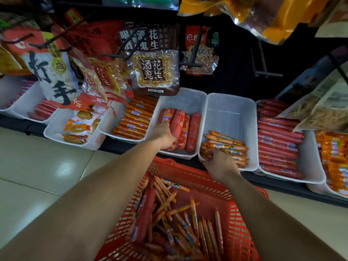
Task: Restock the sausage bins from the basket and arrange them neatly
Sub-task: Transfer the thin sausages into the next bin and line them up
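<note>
L hand (164, 135), frame centre: fingers against fat red plastic-wrapped sausages (188, 129) in clear plastic bin (188, 97); grip hidden, can't tell. R hand (221, 163): fingers curled round thin orange sausages (227, 144), next bin (231, 110) to right. Best: square ends, rows parallel, before refilling from red mesh basket (188, 174), bottom centre.

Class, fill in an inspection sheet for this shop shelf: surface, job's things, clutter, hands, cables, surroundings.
Surface: pale tiled floor; dark shelf.
Job's things: red basket holds thin sausages and a thick red sausage; thick-sausage bin partly full; thin-sausage bin filled at its near end.
Clutter: nothing seen.
Hands: left hand on binned thick sausages, right hand on binned thin sausages; grips unclear.
Cables: nothing seen.
Surroundings: hanging peanut packs; neighbouring bins stocked.
</note>
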Demonstrator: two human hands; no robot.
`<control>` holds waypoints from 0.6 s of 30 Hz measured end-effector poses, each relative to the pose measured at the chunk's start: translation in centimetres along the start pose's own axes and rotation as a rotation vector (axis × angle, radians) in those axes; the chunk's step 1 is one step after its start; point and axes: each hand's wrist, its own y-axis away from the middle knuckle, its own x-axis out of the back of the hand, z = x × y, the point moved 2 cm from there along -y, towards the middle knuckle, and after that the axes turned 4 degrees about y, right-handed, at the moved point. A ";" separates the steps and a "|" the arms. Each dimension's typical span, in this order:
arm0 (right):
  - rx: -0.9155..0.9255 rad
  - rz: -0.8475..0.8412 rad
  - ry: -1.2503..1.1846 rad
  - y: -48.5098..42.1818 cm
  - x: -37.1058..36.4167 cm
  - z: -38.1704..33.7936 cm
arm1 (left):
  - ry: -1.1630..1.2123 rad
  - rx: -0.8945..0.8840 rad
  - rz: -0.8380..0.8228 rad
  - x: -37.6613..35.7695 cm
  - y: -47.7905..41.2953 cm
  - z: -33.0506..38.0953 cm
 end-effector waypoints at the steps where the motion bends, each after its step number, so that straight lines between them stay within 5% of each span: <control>1: 0.005 0.002 -0.003 0.3 0.3 -0.2 | -0.027 -0.012 -0.015 0.5 0.6 -0.1; 11: 0.038 -0.023 -0.046 7.1 3.2 0.6 | -0.112 -0.108 -0.048 2.0 12.2 -3.3; 18: -0.035 -0.159 -0.018 12.0 -3.3 3.8 | -0.140 -0.049 -0.167 -4.5 18.7 -9.1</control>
